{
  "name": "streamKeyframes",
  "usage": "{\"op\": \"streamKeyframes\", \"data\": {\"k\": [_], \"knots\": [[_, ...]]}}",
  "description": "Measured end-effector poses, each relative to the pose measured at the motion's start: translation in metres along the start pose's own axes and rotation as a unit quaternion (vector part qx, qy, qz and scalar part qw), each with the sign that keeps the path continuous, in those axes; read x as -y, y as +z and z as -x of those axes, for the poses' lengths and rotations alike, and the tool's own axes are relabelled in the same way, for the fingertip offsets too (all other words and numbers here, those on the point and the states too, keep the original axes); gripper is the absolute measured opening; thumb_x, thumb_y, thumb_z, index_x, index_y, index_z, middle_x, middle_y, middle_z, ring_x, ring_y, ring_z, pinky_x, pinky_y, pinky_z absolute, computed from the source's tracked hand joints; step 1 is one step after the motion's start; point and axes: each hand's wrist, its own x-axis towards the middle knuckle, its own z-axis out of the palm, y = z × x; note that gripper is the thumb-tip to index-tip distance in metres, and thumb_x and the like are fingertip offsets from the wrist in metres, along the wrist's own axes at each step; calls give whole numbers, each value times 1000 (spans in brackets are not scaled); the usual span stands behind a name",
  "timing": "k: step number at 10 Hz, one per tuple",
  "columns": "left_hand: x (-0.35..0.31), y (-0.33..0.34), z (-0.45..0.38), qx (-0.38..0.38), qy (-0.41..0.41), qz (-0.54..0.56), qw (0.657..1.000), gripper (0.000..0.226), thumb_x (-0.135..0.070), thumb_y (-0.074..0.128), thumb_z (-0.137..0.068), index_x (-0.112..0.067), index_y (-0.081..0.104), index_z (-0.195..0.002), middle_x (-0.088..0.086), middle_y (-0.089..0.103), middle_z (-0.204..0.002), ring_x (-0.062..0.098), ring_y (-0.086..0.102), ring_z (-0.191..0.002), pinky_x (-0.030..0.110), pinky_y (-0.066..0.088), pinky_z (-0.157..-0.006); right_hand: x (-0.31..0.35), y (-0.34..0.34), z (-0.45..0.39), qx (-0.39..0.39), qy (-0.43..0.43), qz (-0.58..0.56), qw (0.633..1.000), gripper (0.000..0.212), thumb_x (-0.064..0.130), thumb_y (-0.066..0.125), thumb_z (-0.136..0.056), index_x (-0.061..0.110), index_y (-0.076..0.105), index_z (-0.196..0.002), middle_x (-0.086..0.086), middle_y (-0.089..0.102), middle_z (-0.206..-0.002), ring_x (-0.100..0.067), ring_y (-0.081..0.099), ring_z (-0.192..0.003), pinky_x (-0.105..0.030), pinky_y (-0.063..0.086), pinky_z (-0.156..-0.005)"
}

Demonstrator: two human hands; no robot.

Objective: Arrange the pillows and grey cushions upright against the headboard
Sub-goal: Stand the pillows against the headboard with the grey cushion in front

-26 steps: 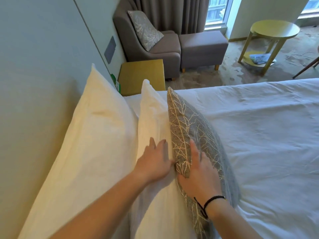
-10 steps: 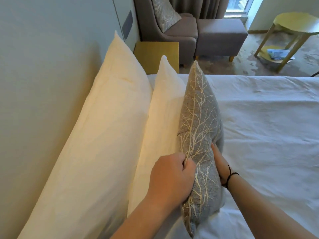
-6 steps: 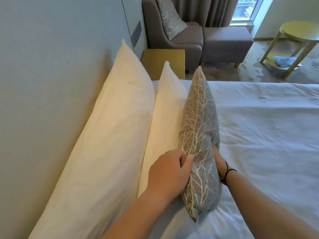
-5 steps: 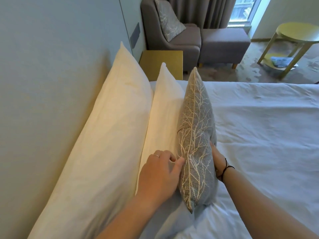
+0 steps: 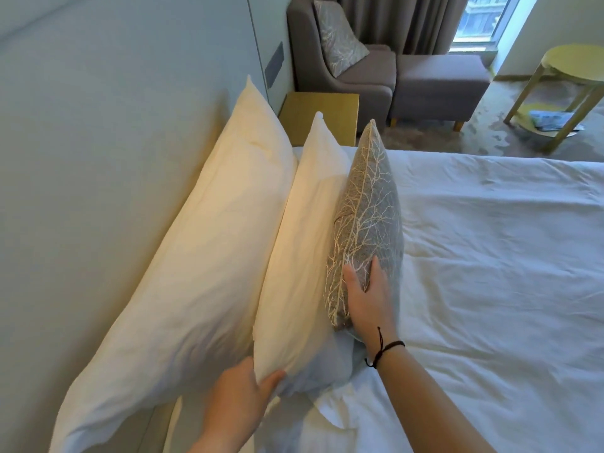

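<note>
Grey cushion (image 5: 367, 223) is standing on edge on the bed (image 5: 490, 273), leaning against the front pillow (image 5: 304, 256). Front pillow is leaning on the back pillow (image 5: 196, 273), which is resting against the headboard (image 5: 114, 142). All three are upright, slightly tilted toward 10 o'clock.

Right hand (image 5: 367, 302) is sitting at the cushion's near end, thumb on the seam edge, fingers wrapping the bed-side face, so grasping the cushion. A black cord is showing on that wrist.

Left hand (image 5: 238, 400) is at 6 o'clock of the frame, gripping the front pillow's near bottom corner: thumb on the front face, other fingers hidden behind the fabric.

Background at 12 o'clock: grey armchair (image 5: 343, 70) carrying a second patterned cushion (image 5: 336, 37), footstool (image 5: 439, 86) just beside it, wooden nightstand (image 5: 320, 112) touching the bed's far edge. Round yellow table (image 5: 575, 63) at 2 o'clock.
</note>
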Motion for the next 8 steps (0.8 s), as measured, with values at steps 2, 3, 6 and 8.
{"op": "streamKeyframes", "data": {"k": [2, 3, 6, 8], "knots": [[8, -12, 10, -31, 87, -88, 992, 60, -70, 37, -91, -19, 40, -61, 4, 49, -57, 20, 57, -63, 36, 30, -50, 5, -1, 27, 58, -3, 73, 996, 108, 73, 62, -72, 37, -1, -153, 0, -3, -163, -14, -3, -149, -43, 12, -118], [16, -16, 13, -30, 113, -107, 987, 58, -64, 35, -95, -19, 39, -59, 1, 46, -57, 21, 52, -61, 36, 29, -51, 5, 4, 26, 49, 9, 66, 997, 102, 57, 66, -76, 38, 2, -153, -3, -1, -163, -18, 1, -149, -46, 15, -117], [27, -21, 17, -29, 126, -77, 989, 50, -61, 43, -95, -22, 44, -64, -5, 51, -66, 20, 56, -67, 33, 34, -53, 8, 10, 47, 39, 19, 30, 999, 103, 63, 68, -74, 35, 8, -153, -3, 7, -162, -21, 9, -148, -53, 19, -117], [40, -25, 37, -75, 132, -36, 988, 48, -57, 46, -93, -19, 52, -64, -3, 57, -63, 14, 54, -59, 31, 41, -53, -17, -28, 110, 53, 42, -10, 998, 90, 61, 69, -77, 35, 23, -150, 5, 38, -148, -18, 42, -133, -33, 40, -97]]}}
